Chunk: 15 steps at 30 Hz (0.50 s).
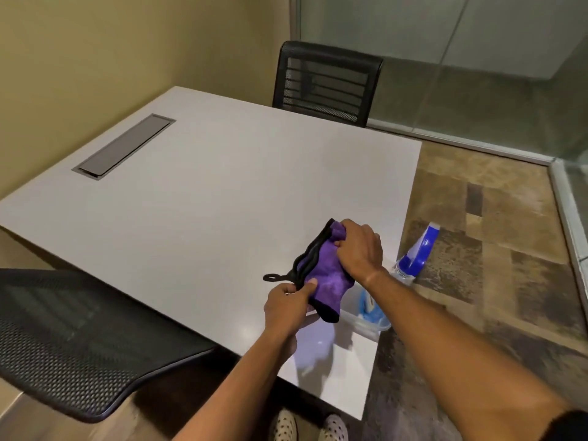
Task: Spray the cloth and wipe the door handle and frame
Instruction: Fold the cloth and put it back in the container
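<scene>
Head view: both hands hold the purple microfibre cloth with black trim (321, 275) above the white tabletop (191, 192), left hand (288, 308) pinching its near edge, right hand (358, 246) gripping the far end, probably bunching it for spraying; the blue-and-white spray bottle (413, 253) waits just beside.

Both forearms are extended forward from the 6 o'clock edge of the view, bare to above the wrist. The left hand (286, 305) is positioned at 7 o'clock of the right hand (358, 248), the two near each other. The left grip is closed in a pinch, thumb on top, on the cloth (324, 278). The right grip is curled, knuckles up, around the cloth's far end, wrist bent downward.
</scene>
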Each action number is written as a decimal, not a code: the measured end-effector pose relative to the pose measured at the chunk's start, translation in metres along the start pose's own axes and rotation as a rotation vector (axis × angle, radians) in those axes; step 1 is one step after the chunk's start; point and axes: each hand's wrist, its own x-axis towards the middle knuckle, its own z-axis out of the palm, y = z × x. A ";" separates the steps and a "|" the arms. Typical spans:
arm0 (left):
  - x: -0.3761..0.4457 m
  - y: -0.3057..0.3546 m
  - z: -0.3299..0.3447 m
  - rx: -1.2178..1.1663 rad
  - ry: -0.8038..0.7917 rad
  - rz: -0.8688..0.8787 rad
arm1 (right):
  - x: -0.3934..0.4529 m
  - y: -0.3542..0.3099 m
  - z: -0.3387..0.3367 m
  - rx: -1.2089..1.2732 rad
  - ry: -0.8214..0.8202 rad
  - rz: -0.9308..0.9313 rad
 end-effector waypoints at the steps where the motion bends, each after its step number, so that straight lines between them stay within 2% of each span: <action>1: 0.005 0.000 0.001 0.009 0.005 -0.002 | 0.003 0.000 0.002 -0.026 0.013 -0.008; 8: 0.034 -0.009 0.004 0.197 0.072 0.027 | 0.013 0.009 0.019 -0.218 0.043 -0.130; 15: 0.050 -0.011 0.012 0.541 0.057 0.202 | 0.008 0.027 0.038 -0.234 0.030 -0.060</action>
